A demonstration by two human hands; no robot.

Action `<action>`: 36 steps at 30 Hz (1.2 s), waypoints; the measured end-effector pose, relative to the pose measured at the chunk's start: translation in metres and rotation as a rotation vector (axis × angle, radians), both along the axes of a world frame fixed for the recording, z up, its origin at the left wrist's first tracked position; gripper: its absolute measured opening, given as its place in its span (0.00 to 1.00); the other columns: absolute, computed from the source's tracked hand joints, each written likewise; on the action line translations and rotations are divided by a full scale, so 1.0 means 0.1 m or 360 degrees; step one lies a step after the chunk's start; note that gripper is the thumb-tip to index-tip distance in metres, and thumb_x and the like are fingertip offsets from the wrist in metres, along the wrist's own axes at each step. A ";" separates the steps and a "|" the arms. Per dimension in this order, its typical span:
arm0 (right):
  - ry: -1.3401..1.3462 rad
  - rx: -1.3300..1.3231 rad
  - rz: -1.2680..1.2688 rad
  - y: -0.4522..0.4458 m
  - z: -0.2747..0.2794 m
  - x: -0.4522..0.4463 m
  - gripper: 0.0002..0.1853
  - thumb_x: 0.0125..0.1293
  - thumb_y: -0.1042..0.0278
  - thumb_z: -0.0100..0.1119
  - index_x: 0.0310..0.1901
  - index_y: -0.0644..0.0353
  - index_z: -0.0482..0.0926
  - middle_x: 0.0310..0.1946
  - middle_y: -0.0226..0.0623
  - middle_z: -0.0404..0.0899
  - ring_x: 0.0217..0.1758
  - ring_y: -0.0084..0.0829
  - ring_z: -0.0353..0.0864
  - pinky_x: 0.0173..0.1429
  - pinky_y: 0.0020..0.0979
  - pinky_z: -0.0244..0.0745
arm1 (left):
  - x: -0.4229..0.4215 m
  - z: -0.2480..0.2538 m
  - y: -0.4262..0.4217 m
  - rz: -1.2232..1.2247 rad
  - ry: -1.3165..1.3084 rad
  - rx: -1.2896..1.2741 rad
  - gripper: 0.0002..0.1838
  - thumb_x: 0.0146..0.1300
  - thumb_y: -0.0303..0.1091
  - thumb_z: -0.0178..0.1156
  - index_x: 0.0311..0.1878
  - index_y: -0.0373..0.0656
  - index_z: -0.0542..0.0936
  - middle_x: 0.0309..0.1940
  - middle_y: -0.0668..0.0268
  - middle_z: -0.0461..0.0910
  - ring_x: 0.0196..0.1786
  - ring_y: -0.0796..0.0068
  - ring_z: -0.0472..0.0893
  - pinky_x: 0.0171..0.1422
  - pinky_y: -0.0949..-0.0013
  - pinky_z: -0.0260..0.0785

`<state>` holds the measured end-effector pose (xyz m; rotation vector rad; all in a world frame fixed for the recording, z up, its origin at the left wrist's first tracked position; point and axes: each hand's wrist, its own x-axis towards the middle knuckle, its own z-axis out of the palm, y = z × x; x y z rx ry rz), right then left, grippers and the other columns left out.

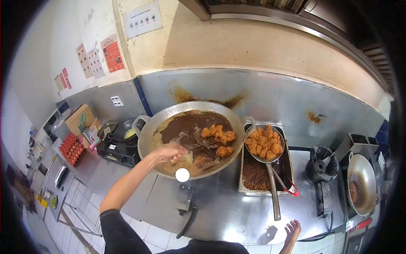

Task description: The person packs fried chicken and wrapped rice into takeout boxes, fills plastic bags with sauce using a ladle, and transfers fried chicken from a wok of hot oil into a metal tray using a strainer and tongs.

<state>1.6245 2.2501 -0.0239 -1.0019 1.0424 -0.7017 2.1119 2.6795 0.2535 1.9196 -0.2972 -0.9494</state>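
My left hand (170,152) is closed around the thin handle of a skimmer (198,136), reaching over a large wok (149,148) of dark brown oil. Fried chicken (218,133) rests at the skimmer's bowl, which is partly hidden. Another fried piece (224,151) lies near the wok's right side. Below my left hand shows a flat white disc (182,175) that I cannot identify. My right hand (292,231) is held low by the counter's front edge, fingers apart and holding nothing. A long-handled strainer (272,190) heaped with fried chicken (265,143) is nearest to it.
The strainer sits over a rectangular metal tray (256,192) with dark crumbs and red-handled tongs (292,189). Further right are a black burner (322,165) and a second wok (362,178). Stacked red egg trays (71,149) and a stove with a pan (124,132) stand left.
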 end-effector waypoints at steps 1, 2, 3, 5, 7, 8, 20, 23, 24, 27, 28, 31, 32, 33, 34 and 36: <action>0.0000 0.0018 0.0000 -0.06 -0.01 0.00 0.22 0.65 0.47 0.52 0.50 0.58 0.72 0.42 0.38 0.75 0.42 0.34 0.77 0.45 0.38 0.73 | 0.01 -0.04 -0.09 0.0025 -0.0043 -0.0023 0.06 0.68 0.35 0.57 0.37 0.44 0.74 0.18 0.79 0.66 0.17 0.91 0.64 0.17 0.81 0.54; -0.0006 0.0027 -0.0010 -0.15 -0.01 0.00 0.22 0.65 0.47 0.52 0.49 0.58 0.72 0.42 0.37 0.75 0.42 0.34 0.77 0.45 0.37 0.73 | 0.02 -0.07 -0.15 0.0034 -0.0050 -0.0021 0.06 0.68 0.35 0.57 0.37 0.44 0.74 0.18 0.79 0.66 0.17 0.91 0.64 0.17 0.81 0.54; -0.0011 0.0012 0.0000 -0.20 0.00 -0.01 0.21 0.64 0.48 0.52 0.49 0.57 0.72 0.41 0.37 0.75 0.41 0.33 0.77 0.43 0.36 0.74 | 0.02 -0.09 -0.22 0.0065 -0.0036 -0.0032 0.06 0.68 0.35 0.57 0.38 0.43 0.74 0.18 0.79 0.66 0.17 0.91 0.64 0.17 0.81 0.53; 0.0003 0.0018 0.0012 -0.31 -0.03 -0.10 0.21 0.64 0.48 0.52 0.49 0.57 0.72 0.41 0.36 0.75 0.40 0.33 0.77 0.43 0.36 0.74 | 0.01 -0.10 -0.36 0.0074 -0.0034 -0.0030 0.06 0.68 0.35 0.56 0.39 0.43 0.75 0.18 0.79 0.66 0.16 0.91 0.63 0.16 0.81 0.53; 0.0010 0.0028 0.0029 -0.40 -0.07 -0.18 0.21 0.64 0.48 0.52 0.49 0.57 0.72 0.41 0.36 0.75 0.39 0.32 0.77 0.42 0.35 0.74 | -0.04 -0.08 -0.44 0.0167 0.0001 -0.0127 0.07 0.70 0.35 0.57 0.37 0.43 0.75 0.17 0.79 0.64 0.17 0.91 0.63 0.17 0.80 0.50; 0.0021 0.0053 0.0027 -0.44 -0.11 -0.24 0.21 0.64 0.48 0.52 0.49 0.56 0.72 0.40 0.36 0.75 0.39 0.32 0.77 0.41 0.35 0.74 | -0.06 -0.08 -0.51 0.0162 -0.0008 -0.0119 0.07 0.70 0.35 0.57 0.37 0.43 0.75 0.17 0.79 0.64 0.17 0.91 0.63 0.17 0.80 0.50; -0.0019 0.0118 0.0071 -0.87 -0.15 -0.22 0.17 0.66 0.54 0.50 0.48 0.58 0.74 0.36 0.36 0.75 0.35 0.31 0.78 0.37 0.32 0.75 | -0.66 -0.32 -1.14 0.0597 0.0119 -0.0530 0.07 0.69 0.28 0.52 0.32 0.43 0.71 0.20 0.76 0.66 0.18 0.89 0.62 0.18 0.80 0.52; -0.0048 0.0062 0.0139 -0.88 -0.08 -0.17 0.17 0.66 0.54 0.52 0.48 0.58 0.74 0.35 0.35 0.76 0.35 0.31 0.78 0.38 0.32 0.76 | -1.06 -0.13 -1.16 0.0661 0.0074 -0.0454 0.09 0.71 0.31 0.53 0.32 0.45 0.69 0.20 0.78 0.64 0.18 0.89 0.60 0.18 0.80 0.51; -0.0053 0.0058 0.0142 -0.89 -0.08 -0.17 0.17 0.66 0.54 0.52 0.48 0.58 0.74 0.35 0.35 0.76 0.35 0.31 0.78 0.38 0.32 0.76 | -1.16 -0.13 -1.14 0.0706 0.0044 -0.0394 0.11 0.72 0.33 0.53 0.31 0.48 0.68 0.19 0.80 0.61 0.18 0.89 0.58 0.18 0.80 0.49; -0.0043 0.0072 0.0171 -0.87 -0.14 -0.20 0.18 0.66 0.51 0.52 0.47 0.57 0.74 0.36 0.34 0.76 0.35 0.30 0.78 0.38 0.34 0.75 | -1.46 -0.13 -0.99 0.0697 0.0086 -0.0421 0.07 0.70 0.33 0.55 0.35 0.45 0.71 0.20 0.78 0.64 0.18 0.88 0.61 0.18 0.80 0.52; -0.0040 0.0072 0.0173 -0.84 -0.17 -0.21 0.18 0.66 0.51 0.52 0.47 0.57 0.74 0.36 0.34 0.76 0.35 0.30 0.78 0.38 0.34 0.75 | -1.57 -0.10 -0.95 0.0734 0.0099 -0.0396 0.08 0.68 0.34 0.58 0.35 0.43 0.71 0.20 0.76 0.66 0.18 0.88 0.63 0.18 0.80 0.55; -0.0056 0.0072 0.0184 -0.75 -0.17 -0.21 0.19 0.66 0.51 0.52 0.47 0.57 0.74 0.36 0.35 0.75 0.36 0.30 0.78 0.39 0.34 0.75 | -1.79 -0.08 -0.87 0.0727 0.0074 -0.0363 0.09 0.69 0.35 0.57 0.35 0.44 0.70 0.21 0.75 0.67 0.17 0.87 0.63 0.18 0.78 0.56; -0.0057 0.0071 0.0179 -0.70 -0.16 -0.21 0.19 0.66 0.51 0.52 0.47 0.58 0.74 0.36 0.35 0.75 0.36 0.30 0.77 0.40 0.35 0.75 | -1.87 -0.05 -0.85 0.0746 0.0035 -0.0313 0.08 0.69 0.35 0.57 0.35 0.45 0.70 0.21 0.75 0.67 0.17 0.87 0.63 0.18 0.77 0.56; -0.0060 0.0069 0.0171 -0.66 -0.14 -0.20 0.19 0.66 0.51 0.53 0.48 0.58 0.74 0.36 0.35 0.75 0.36 0.31 0.77 0.40 0.35 0.75 | -1.91 -0.05 -0.78 0.0723 0.0104 -0.0360 0.06 0.69 0.33 0.55 0.40 0.41 0.71 0.21 0.74 0.67 0.16 0.86 0.63 0.18 0.77 0.56; -0.0061 0.0064 0.0161 -0.61 -0.13 -0.19 0.19 0.66 0.51 0.53 0.48 0.58 0.74 0.36 0.35 0.75 0.36 0.31 0.77 0.40 0.35 0.75 | -1.96 -0.08 -0.71 0.0713 0.0105 -0.0365 0.06 0.69 0.33 0.55 0.40 0.41 0.71 0.21 0.74 0.67 0.16 0.86 0.63 0.18 0.77 0.56; -0.0080 0.0083 0.0166 -0.53 -0.12 -0.19 0.20 0.65 0.51 0.53 0.48 0.58 0.73 0.37 0.35 0.75 0.36 0.31 0.77 0.41 0.36 0.75 | -2.06 -0.17 -0.57 0.0663 0.0002 -0.0240 0.14 0.69 0.31 0.53 0.55 0.39 0.69 0.22 0.76 0.66 0.17 0.87 0.63 0.19 0.77 0.56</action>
